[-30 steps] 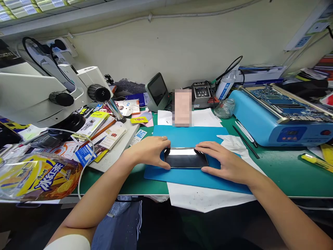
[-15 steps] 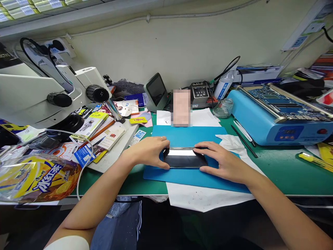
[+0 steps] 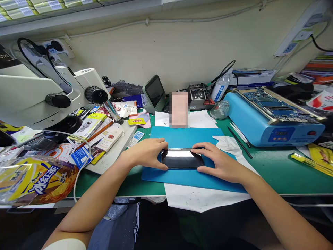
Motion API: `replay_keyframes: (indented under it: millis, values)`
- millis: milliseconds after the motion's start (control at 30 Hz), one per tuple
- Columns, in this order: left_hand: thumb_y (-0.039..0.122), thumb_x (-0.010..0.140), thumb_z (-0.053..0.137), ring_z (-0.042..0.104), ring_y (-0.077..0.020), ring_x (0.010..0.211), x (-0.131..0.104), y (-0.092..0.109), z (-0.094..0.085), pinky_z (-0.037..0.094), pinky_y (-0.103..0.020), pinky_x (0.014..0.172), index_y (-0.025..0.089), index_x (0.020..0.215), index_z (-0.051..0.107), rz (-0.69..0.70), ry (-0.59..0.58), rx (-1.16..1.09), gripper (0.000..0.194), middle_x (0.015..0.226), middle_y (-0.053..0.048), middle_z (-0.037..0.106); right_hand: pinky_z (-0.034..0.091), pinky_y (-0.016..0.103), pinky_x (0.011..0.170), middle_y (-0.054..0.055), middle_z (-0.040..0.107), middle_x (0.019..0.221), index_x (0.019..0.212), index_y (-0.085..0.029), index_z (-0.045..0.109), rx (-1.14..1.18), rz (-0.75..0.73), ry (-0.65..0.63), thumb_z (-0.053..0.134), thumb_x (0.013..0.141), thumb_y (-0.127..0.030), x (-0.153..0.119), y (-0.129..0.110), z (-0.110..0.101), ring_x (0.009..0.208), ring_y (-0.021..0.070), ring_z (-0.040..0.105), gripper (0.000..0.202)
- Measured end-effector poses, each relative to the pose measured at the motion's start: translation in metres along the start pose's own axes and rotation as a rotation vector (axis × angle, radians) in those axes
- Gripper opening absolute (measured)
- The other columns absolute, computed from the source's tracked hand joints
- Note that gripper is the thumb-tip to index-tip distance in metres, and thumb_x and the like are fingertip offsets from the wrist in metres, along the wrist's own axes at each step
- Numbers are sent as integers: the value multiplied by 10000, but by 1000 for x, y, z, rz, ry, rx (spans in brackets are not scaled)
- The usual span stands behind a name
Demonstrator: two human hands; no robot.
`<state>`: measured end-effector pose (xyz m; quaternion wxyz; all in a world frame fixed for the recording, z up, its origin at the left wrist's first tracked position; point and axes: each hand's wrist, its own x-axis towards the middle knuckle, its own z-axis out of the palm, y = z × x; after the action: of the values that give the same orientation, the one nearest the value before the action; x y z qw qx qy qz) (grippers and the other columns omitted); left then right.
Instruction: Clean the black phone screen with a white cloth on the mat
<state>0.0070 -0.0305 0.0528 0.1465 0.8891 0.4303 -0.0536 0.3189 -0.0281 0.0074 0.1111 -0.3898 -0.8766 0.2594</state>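
Observation:
A dark smartphone (image 3: 182,161) with a glossy, reflecting screen lies lengthwise across a blue mat (image 3: 166,176). My left hand (image 3: 149,152) grips its left end, thumb on the near edge and fingers on the far edge; a ring shows on one finger. At the other end, my right hand (image 3: 218,161) holds the phone the same way, fingers at the far edge and thumb at the near one. White paper (image 3: 192,198) sticks out from under the mat. A crumpled white tissue (image 3: 229,144) lies beside my right hand.
A white microscope (image 3: 65,97) and booklets (image 3: 91,128) stand left, with a bottle of brown tea (image 3: 41,180) in front. On the right are a blue machine (image 3: 270,121) carrying circuit boards, tweezers (image 3: 239,133) and a yellow cutter knife (image 3: 309,163). Behind the mat stands a glass jar (image 3: 221,109).
The view has shifted slightly, so most things sit a little further left. Both hands keep their hold on the smartphone, which stays in place on the mat.

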Motion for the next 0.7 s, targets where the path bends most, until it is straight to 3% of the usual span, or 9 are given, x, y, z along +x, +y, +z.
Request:
replay_keyframes:
  millis: [700]
  values:
    - [604, 788, 718, 635, -235, 876, 0, -1, 0, 439, -313, 696, 205, 1090, 603, 20, 15, 4, 513, 1065, -52, 641, 486, 510, 1053, 103, 505, 1466, 1385, -317, 567, 60, 59, -28, 616, 865, -656, 1, -1, -1, 1326, 350, 519, 622]
